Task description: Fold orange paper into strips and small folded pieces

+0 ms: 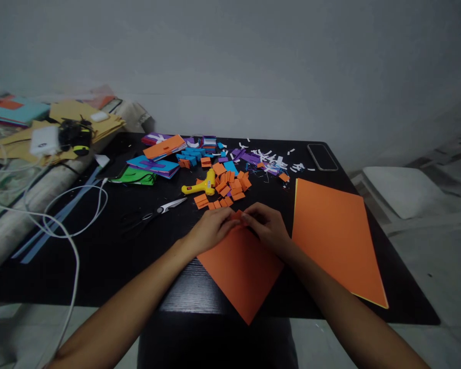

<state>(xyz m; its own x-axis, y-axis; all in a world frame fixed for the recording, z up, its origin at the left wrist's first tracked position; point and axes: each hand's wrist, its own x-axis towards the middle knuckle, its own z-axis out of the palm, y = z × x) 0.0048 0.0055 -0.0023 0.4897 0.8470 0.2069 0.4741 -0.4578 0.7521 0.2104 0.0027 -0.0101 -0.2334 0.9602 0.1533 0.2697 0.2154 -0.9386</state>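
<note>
An orange paper sheet lies turned cornerwise at the table's front edge, its near corner reaching past the edge. Both hands pinch its far corner, which looks folded over. My left hand holds the corner from the left, fingers closed. My right hand grips it from the right, thumb and fingers together. Just beyond the hands are small folded orange pieces and a yellow glue gun. Scissors with dark handles lie partly open to the left.
Larger orange sheets lie at the right, a phone behind them. Paper scraps and folded coloured papers cover the back. A white cable loops at the left. A white stool stands right of the table.
</note>
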